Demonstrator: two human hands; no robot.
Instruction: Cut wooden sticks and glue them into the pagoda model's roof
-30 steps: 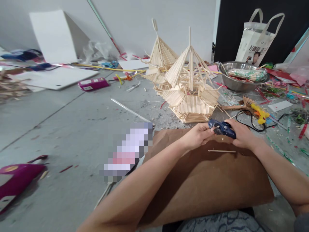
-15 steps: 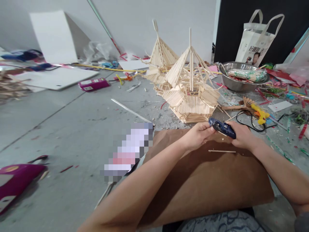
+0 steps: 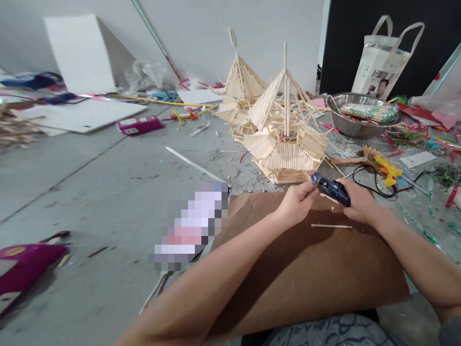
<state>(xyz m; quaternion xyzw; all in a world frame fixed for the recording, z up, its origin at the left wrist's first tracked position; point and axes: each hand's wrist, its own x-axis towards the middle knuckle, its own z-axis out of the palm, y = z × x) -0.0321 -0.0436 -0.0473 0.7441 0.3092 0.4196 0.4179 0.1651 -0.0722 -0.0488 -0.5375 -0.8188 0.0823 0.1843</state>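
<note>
The tool, dark blue with paler specks on its surface, is held right of the frame's centre, slanting from a higher left end down to the right. A thin, pale stick lies below it, nearly level across the frame, on the brown board. Another pale sliver shows along the tool's lower edge, partly hidden.

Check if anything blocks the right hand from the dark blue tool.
Nothing visible: the right hand grips the dark blue tool. The left hand is at its left end; a stick lies apart on the brown sheet.
</note>
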